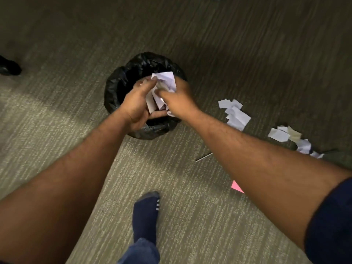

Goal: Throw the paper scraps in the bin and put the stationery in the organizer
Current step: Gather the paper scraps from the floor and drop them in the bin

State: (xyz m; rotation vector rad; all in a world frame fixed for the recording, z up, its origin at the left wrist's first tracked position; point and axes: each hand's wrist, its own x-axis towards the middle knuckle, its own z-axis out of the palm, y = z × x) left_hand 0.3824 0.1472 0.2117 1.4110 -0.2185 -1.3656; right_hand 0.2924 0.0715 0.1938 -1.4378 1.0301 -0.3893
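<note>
A: Showing both hands above the bin (118, 86): what do they hold?

B: The left hand (136, 103) and right hand (179, 100) curl together round one wad of white scraps (165, 79), just over the bin's mouth. Most fingers are behind the paper or blurred, so the exact grip is unclear.

A: And the bin itself?

B: A black liner (144, 60) covers its rim. The left wrist covers part of the near rim. Hands and wad hide the inside, so its contents cannot be told.

A: What lies on the carpet (57, 115)?

B: Right of the bin, apart from it, is a pile (236, 115) of white pieces. Farther right and nearer runs a trail (291, 136) of more pieces, its near end cut off by the right forearm. A thin grey stick (203, 157) lies near the bin; its right end passes under the forearm, and pen or pencil cannot be told. A pink slip (237, 186) shows one corner beside that arm.

A: The margins?

B: At far left a dark object (8, 66) is cut by the frame edge and cannot be identified. Near centre stands a foot in a navy sock (145, 210). A dark sleeve (333, 225) fills the near right corner.
</note>
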